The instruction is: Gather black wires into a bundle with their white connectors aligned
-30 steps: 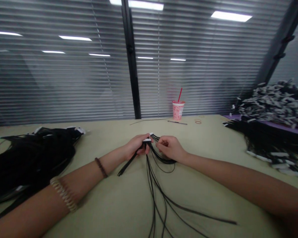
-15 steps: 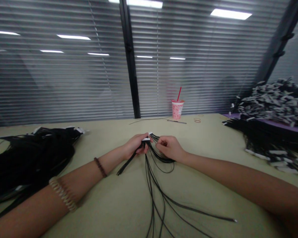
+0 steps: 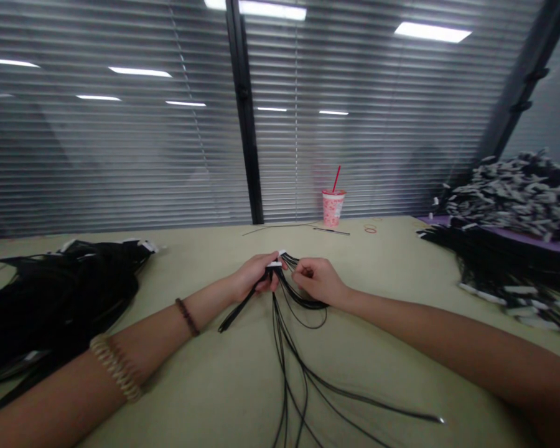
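Observation:
In the middle of the head view, my left hand (image 3: 254, 274) is closed around a wire harness, a bundle of black wires (image 3: 293, 348) with white connectors. One white connector (image 3: 274, 264) shows at its fingers and a second white connector (image 3: 282, 252) sits just behind. A short bunch of the wires sticks out below the palm, while longer ones trail toward me over the table. My right hand (image 3: 318, 280) pinches black wires just right of the connectors, its thumb and forefinger together. The exact wires in its grip are hidden.
A heap of black cables (image 3: 65, 292) lies at the left. To the right are more black cables (image 3: 504, 261) and a large pile of white connectors (image 3: 522, 193). A pink cup (image 3: 333, 206) with a red straw, a thin pen-like rod (image 3: 331, 231) and rubber bands (image 3: 370, 229) lie at the back.
Almost nothing differs. Both hands keep their hold near the connectors, and the trailing wires have shifted very slightly.

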`<state>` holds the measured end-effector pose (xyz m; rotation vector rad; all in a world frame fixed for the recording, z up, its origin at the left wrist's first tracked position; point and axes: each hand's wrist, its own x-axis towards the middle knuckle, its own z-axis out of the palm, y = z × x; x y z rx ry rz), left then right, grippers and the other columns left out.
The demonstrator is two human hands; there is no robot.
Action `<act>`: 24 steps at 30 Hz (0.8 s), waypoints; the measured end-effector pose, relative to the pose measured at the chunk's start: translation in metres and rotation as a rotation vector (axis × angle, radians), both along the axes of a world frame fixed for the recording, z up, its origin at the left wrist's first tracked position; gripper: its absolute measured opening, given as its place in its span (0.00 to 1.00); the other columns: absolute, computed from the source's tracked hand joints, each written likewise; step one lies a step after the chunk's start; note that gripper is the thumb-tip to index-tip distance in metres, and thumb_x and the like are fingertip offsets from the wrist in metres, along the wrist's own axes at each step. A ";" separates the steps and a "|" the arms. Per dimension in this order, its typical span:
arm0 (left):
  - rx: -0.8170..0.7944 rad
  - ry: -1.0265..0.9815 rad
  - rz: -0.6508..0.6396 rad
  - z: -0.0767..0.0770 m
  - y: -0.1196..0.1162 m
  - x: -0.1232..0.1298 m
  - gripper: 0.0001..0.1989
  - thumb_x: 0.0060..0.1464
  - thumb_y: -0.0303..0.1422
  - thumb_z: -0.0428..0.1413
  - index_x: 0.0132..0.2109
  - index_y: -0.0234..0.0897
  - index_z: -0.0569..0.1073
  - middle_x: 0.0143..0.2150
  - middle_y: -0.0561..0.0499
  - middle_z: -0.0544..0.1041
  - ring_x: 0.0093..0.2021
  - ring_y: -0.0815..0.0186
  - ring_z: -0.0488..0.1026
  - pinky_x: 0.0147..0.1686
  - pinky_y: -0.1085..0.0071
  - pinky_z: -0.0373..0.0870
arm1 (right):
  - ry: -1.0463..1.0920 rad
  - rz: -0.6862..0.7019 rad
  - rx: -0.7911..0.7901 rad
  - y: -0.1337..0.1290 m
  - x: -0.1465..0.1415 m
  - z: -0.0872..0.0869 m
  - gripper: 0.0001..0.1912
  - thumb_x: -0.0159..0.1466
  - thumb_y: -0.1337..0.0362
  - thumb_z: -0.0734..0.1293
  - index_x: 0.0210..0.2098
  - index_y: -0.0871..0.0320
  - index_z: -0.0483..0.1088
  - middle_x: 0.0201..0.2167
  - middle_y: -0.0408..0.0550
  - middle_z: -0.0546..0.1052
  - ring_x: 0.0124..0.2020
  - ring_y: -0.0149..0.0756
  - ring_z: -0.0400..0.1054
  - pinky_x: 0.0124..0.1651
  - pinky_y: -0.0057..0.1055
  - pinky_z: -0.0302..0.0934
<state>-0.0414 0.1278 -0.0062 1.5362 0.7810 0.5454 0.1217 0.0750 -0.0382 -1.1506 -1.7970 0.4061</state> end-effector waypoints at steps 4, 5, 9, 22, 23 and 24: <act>0.020 0.011 0.014 0.001 -0.001 0.001 0.18 0.55 0.42 0.40 0.34 0.34 0.67 0.11 0.54 0.66 0.07 0.76 0.50 0.09 0.80 0.43 | -0.020 0.001 0.017 -0.001 0.000 0.000 0.08 0.53 0.67 0.60 0.19 0.60 0.62 0.14 0.38 0.62 0.16 0.23 0.54 0.19 0.20 0.46; 0.022 0.013 0.018 0.001 -0.001 0.001 0.18 0.55 0.42 0.40 0.35 0.34 0.67 0.11 0.54 0.66 0.07 0.76 0.50 0.09 0.80 0.44 | -0.022 0.002 0.020 -0.001 0.000 0.001 0.08 0.53 0.67 0.60 0.18 0.60 0.62 0.14 0.38 0.62 0.16 0.23 0.53 0.19 0.20 0.46; 0.018 0.009 0.022 0.000 0.000 0.001 0.18 0.55 0.42 0.40 0.35 0.33 0.68 0.11 0.53 0.67 0.07 0.76 0.50 0.09 0.80 0.44 | -0.030 -0.008 0.024 -0.002 0.000 0.001 0.08 0.53 0.67 0.61 0.18 0.60 0.62 0.14 0.37 0.61 0.16 0.23 0.52 0.19 0.20 0.45; 0.024 0.021 0.029 -0.001 0.002 0.001 0.20 0.53 0.45 0.42 0.37 0.33 0.68 0.11 0.54 0.66 0.07 0.76 0.50 0.09 0.80 0.42 | -0.051 -0.015 0.035 -0.002 0.000 -0.001 0.08 0.54 0.68 0.60 0.19 0.60 0.63 0.14 0.38 0.64 0.16 0.23 0.55 0.20 0.20 0.46; 0.020 0.021 0.031 -0.001 0.001 0.001 0.20 0.53 0.44 0.41 0.37 0.33 0.68 0.11 0.54 0.66 0.07 0.76 0.50 0.09 0.80 0.42 | -0.052 -0.019 0.036 -0.002 0.000 -0.001 0.08 0.54 0.67 0.60 0.19 0.60 0.63 0.14 0.38 0.63 0.16 0.23 0.54 0.20 0.20 0.46; 0.016 0.021 0.032 -0.001 0.001 0.001 0.19 0.53 0.44 0.41 0.37 0.33 0.68 0.10 0.54 0.66 0.07 0.76 0.50 0.09 0.80 0.43 | -0.050 -0.024 0.038 -0.002 0.000 0.000 0.08 0.54 0.67 0.60 0.19 0.60 0.63 0.14 0.38 0.63 0.16 0.23 0.54 0.20 0.20 0.46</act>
